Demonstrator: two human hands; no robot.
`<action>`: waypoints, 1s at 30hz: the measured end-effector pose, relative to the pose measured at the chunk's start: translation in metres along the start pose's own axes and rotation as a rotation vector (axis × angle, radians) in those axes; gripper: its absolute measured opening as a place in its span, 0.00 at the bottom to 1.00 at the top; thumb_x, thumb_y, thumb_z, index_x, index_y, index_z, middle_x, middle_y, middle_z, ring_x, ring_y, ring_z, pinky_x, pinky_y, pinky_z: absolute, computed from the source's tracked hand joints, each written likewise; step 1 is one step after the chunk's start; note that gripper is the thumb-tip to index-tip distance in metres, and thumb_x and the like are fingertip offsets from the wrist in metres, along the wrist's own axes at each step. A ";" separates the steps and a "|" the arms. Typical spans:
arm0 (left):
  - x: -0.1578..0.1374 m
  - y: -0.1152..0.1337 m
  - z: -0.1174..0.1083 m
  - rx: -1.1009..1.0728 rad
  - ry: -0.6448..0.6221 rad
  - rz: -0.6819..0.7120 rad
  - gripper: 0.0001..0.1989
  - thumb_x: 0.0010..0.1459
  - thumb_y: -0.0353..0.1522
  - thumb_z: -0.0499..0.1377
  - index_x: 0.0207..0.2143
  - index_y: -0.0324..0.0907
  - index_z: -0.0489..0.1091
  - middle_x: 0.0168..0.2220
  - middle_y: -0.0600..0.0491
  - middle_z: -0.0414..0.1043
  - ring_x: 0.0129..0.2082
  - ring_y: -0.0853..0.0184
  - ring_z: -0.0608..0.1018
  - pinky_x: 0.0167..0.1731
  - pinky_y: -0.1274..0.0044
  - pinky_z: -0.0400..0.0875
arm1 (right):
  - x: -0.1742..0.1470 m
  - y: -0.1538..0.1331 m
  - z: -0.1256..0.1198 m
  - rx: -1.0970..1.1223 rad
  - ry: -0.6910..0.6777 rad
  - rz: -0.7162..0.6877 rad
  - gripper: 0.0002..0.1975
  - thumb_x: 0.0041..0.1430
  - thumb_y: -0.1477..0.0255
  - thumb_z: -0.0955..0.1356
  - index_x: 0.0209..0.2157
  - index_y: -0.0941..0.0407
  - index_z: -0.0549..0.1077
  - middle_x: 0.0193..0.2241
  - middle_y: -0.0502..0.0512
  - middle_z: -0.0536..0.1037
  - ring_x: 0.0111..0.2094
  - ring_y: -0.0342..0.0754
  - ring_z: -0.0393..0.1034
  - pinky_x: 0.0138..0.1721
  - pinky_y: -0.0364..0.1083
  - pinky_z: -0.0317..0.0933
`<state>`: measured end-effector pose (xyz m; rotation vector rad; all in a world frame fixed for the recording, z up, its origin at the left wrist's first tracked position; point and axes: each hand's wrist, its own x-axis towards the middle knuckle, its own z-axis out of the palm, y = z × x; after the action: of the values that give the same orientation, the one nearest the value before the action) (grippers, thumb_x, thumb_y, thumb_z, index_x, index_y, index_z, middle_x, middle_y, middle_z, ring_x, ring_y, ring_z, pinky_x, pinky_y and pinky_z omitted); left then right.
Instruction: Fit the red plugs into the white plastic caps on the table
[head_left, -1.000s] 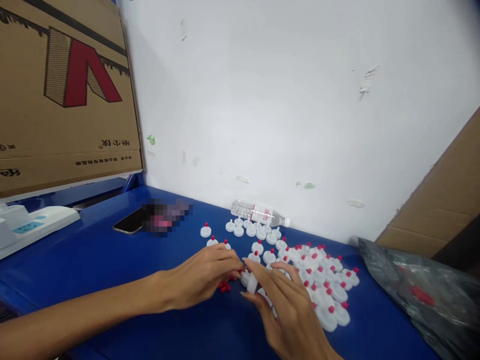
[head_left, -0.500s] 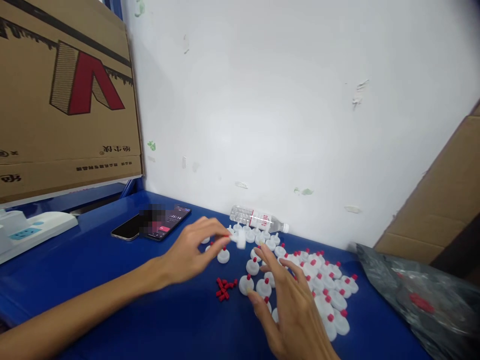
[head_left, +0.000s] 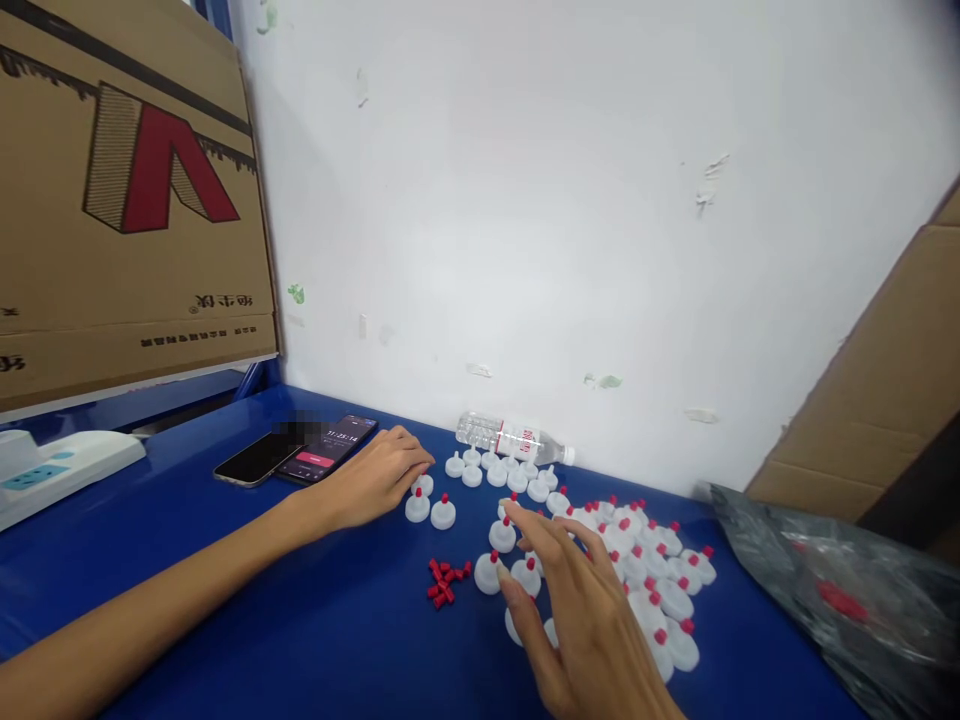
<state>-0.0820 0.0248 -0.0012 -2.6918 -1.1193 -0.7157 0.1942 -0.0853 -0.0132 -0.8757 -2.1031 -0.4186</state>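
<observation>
My left hand [head_left: 388, 468] is closed, its fingertips pinched at the top of a white nozzle cap [head_left: 423, 485] low over the blue table; the fingers hide most of its tip. Just in front stand two white caps with red tips, one of them a red-tipped cap [head_left: 443, 513]. My right hand [head_left: 592, 610] is open, fingers apart, hovering over several red-tipped white caps and partly hiding them. Near its thumb is another white cap [head_left: 488, 574]. A small pile of red tips [head_left: 442, 578] lies between the hands.
White caps without red tips [head_left: 496, 474] stand before a clear plastic bottle [head_left: 517, 438] lying by the wall. A large cluster of red-tipped caps [head_left: 675, 600] fills the right. Two phones [head_left: 259, 460], a power strip [head_left: 82, 462], a cardboard box [head_left: 150, 290] and a dark plastic bag [head_left: 847, 590] surround the area.
My left hand has moved left and down, carrying the white cap from the middle to beside the red-tipped caps at left. My right hand has barely moved.
</observation>
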 end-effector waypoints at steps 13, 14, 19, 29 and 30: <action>0.035 0.008 0.017 0.161 -0.076 -0.007 0.14 0.69 0.33 0.53 0.50 0.38 0.74 0.46 0.42 0.77 0.50 0.54 0.75 0.50 0.63 0.68 | -0.001 0.001 0.000 0.027 -0.061 0.004 0.22 0.69 0.75 0.61 0.63 0.58 0.61 0.50 0.62 0.77 0.50 0.52 0.73 0.54 0.56 0.63; 0.042 0.008 0.018 0.214 -0.123 0.017 0.13 0.69 0.33 0.54 0.48 0.38 0.76 0.44 0.41 0.77 0.49 0.52 0.75 0.48 0.62 0.68 | -0.001 0.001 -0.001 0.027 -0.066 0.002 0.22 0.69 0.75 0.61 0.63 0.58 0.61 0.50 0.62 0.77 0.51 0.52 0.72 0.55 0.56 0.63; 0.067 0.002 0.022 0.261 -0.174 0.040 0.06 0.63 0.29 0.60 0.32 0.38 0.76 0.31 0.45 0.77 0.39 0.54 0.78 0.42 0.65 0.68 | -0.001 0.006 -0.006 -0.009 -0.056 0.002 0.21 0.69 0.75 0.61 0.62 0.57 0.63 0.49 0.60 0.78 0.51 0.52 0.73 0.56 0.57 0.61; 0.013 0.048 0.001 -0.163 0.321 0.293 0.05 0.69 0.28 0.57 0.45 0.40 0.72 0.38 0.49 0.77 0.42 0.62 0.73 0.45 0.68 0.68 | -0.004 0.010 0.001 -0.068 -0.065 0.031 0.22 0.70 0.72 0.63 0.63 0.56 0.62 0.53 0.61 0.76 0.53 0.53 0.73 0.59 0.60 0.60; 0.007 0.056 0.001 -0.212 0.330 0.325 0.06 0.68 0.27 0.58 0.46 0.41 0.72 0.38 0.49 0.76 0.43 0.63 0.73 0.45 0.69 0.68 | -0.005 0.010 0.002 -0.069 -0.081 0.026 0.24 0.70 0.70 0.63 0.65 0.56 0.60 0.54 0.61 0.76 0.54 0.53 0.72 0.60 0.60 0.59</action>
<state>-0.0385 -0.0103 0.0042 -2.6860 -0.5399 -1.2131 0.2025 -0.0790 -0.0181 -0.9740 -2.1592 -0.4516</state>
